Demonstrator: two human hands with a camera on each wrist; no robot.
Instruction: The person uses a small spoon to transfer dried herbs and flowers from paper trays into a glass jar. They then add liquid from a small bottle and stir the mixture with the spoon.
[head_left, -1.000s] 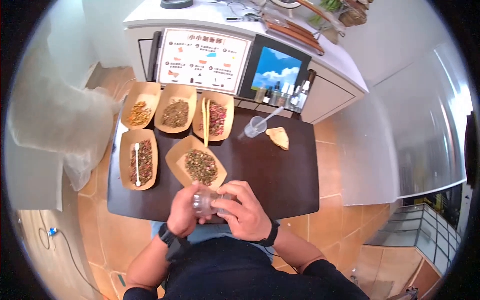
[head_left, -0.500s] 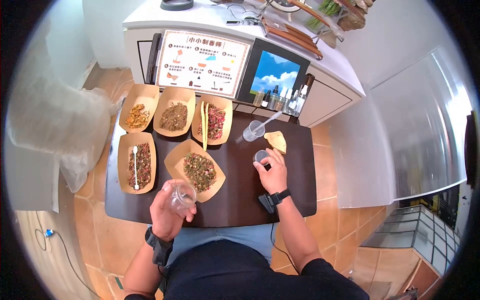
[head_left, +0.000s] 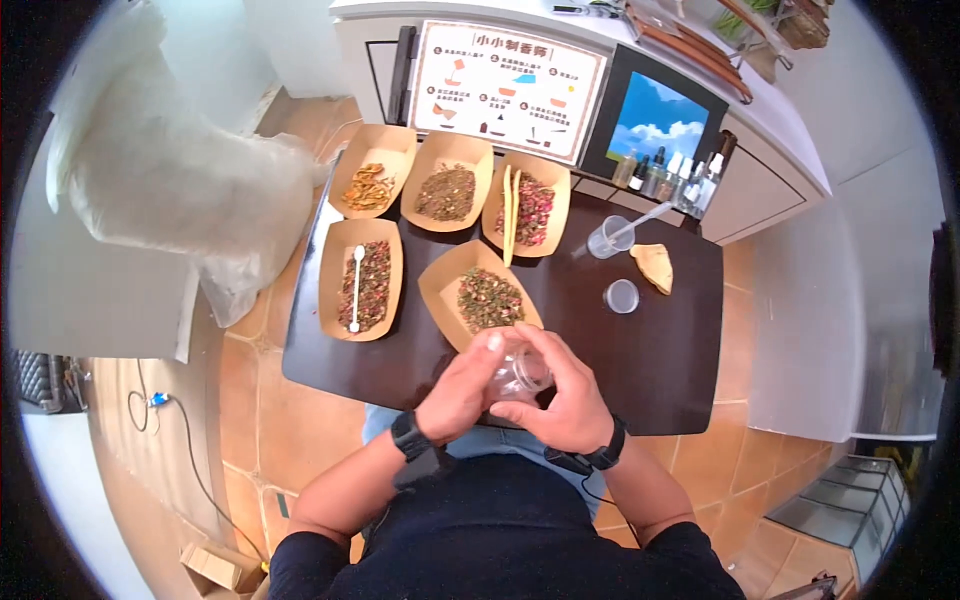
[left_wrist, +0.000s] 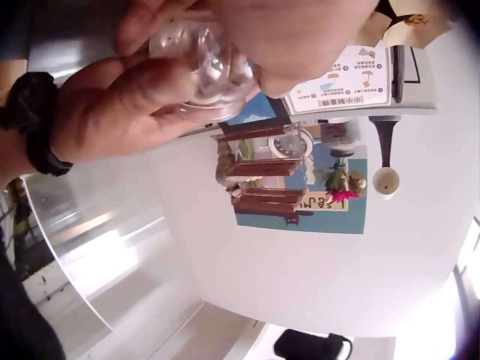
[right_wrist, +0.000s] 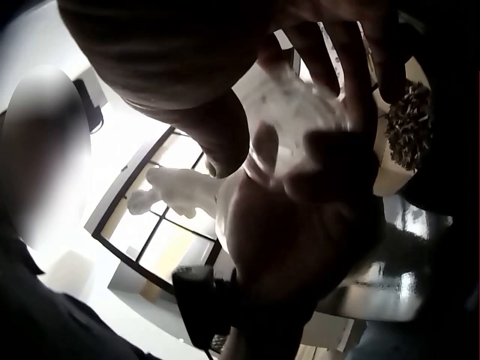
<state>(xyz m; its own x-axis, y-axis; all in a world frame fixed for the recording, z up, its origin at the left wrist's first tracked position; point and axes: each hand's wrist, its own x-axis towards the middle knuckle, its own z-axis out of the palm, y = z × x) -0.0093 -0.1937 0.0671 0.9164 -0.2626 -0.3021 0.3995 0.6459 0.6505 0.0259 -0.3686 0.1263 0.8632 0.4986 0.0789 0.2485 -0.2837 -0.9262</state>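
Between both hands is a clear plastic jar (head_left: 522,372), its round mouth uncovered, just in front of the nearest paper tray. My left hand (head_left: 462,392) holds it from the left, and my right hand (head_left: 568,402) curls round its right side. Seen from the left wrist, the jar (left_wrist: 214,71) is partly covered by fingers. From the right wrist it shows as a pale, backlit shape. A round lid (head_left: 621,296) lies on the dark table, right of the hands. The nearest paper tray (head_left: 445,280) bears a mixed heap of dried herbs and petals (head_left: 488,298).
More paper trays of dried material stand at the left and back; one bears a white double-ended spoon (head_left: 357,290), another yellow tongs (head_left: 511,215). At the right are a plastic cup (head_left: 608,240) with a stick and a tan piece (head_left: 653,268). Small bottles (head_left: 668,180) line the back.
My right hand has taken the lid off the jar, set it on the table at the right and come back to the jar. The head view has shifted, moving the table rightward in it.
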